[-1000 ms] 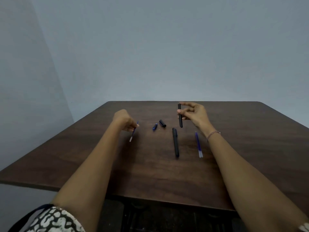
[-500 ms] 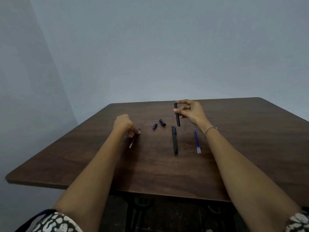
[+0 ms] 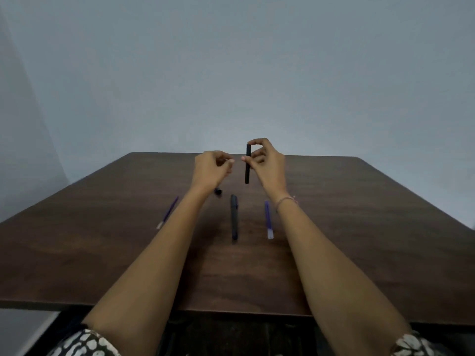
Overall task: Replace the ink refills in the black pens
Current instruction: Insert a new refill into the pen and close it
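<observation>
Pen barrel held up, refill set down

Head view: the right hand (image 3: 267,163) pinched a black pen barrel (image 3: 247,164) upright over the worktop (image 3: 359,227); the left hand (image 3: 210,168), curled, had dropped its purple refill (image 3: 168,213) since earlier. A loose pinch risked dropping the barrel onto the second pen (image 3: 234,217).

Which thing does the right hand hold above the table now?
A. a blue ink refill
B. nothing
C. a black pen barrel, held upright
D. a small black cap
C: the right hand pinches a black pen barrel upright, while both blue refills lie on the table.
</observation>
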Action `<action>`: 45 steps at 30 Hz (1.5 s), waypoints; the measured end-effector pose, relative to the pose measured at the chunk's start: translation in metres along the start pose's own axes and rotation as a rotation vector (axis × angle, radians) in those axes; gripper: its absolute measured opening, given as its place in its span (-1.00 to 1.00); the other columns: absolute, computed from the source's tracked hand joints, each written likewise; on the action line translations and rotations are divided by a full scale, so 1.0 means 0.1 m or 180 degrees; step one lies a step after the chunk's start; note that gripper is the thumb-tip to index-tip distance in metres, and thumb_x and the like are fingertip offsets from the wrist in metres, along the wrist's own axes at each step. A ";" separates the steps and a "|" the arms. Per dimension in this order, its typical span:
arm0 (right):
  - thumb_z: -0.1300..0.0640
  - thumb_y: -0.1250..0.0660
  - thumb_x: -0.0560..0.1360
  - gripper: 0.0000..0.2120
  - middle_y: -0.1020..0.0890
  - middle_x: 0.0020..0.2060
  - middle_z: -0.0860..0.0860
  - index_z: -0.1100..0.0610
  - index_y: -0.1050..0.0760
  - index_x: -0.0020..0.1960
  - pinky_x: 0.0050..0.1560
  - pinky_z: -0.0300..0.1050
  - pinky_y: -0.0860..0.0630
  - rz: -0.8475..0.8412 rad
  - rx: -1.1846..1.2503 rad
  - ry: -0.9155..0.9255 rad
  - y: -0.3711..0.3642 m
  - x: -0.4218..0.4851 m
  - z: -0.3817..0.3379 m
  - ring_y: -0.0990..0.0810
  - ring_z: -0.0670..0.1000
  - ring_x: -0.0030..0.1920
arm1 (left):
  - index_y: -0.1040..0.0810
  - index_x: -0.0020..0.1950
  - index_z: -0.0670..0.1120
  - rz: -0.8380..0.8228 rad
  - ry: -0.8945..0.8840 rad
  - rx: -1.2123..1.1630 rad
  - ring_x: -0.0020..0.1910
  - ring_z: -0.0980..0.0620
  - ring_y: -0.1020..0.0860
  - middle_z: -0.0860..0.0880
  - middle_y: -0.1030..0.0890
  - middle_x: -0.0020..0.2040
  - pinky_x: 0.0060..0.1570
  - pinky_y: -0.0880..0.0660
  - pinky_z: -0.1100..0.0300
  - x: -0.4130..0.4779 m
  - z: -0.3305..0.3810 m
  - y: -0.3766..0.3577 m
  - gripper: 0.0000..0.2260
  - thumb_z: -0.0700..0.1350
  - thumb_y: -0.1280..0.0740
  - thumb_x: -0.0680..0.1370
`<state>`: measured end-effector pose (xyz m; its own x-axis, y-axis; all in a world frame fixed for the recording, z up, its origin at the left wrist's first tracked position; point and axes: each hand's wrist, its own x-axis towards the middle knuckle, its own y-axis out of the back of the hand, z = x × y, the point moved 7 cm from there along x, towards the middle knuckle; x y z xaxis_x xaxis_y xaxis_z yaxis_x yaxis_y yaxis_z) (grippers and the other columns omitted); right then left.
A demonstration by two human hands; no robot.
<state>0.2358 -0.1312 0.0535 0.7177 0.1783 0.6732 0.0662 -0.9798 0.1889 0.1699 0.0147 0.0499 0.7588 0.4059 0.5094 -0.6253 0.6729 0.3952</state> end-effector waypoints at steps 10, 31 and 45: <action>0.20 -0.48 0.40 -0.73 -0.58 -0.29 0.01 0.06 -0.51 0.06 -0.22 -0.17 -0.63 -0.0255 0.0096 -0.0095 -0.06 -0.01 0.02 -0.65 -0.05 -0.32 | -0.62 0.03 -0.14 -0.0303 -0.0008 -0.0283 -0.29 0.13 -0.62 -0.03 -0.63 -0.24 -0.42 -0.51 0.42 -0.09 0.03 -0.23 -0.77 -0.12 -0.49 0.41; 0.12 -0.51 0.36 -0.57 -0.58 -0.17 0.02 0.21 -0.50 0.17 0.13 -0.09 -0.53 -0.1812 -0.0839 -0.2016 0.36 -0.31 0.58 -0.57 0.00 -0.03 | -0.62 0.00 -0.11 -0.0313 -0.0329 0.0214 -0.28 0.26 -0.53 0.15 -0.54 -0.30 -0.23 -0.45 0.42 -0.12 0.05 -0.31 -0.72 -0.06 -0.52 0.35; 0.34 -0.54 0.28 -0.54 -0.54 -0.09 0.07 0.21 -0.51 0.15 0.28 -0.04 -0.45 -0.2170 -0.1076 -0.1958 0.35 -0.36 0.51 -0.52 0.00 -0.02 | -0.63 -0.02 -0.14 -0.0346 -0.0319 0.0224 -0.29 0.23 -0.53 0.08 -0.57 -0.30 -0.20 -0.51 0.34 -0.15 0.08 -0.31 -0.72 -0.08 -0.53 0.34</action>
<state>0.2476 -0.1763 -0.0008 0.8418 0.5242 -0.1286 0.4676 -0.5894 0.6587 0.1764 -0.0171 0.0367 0.8030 0.2668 0.5329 -0.5542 0.6632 0.5030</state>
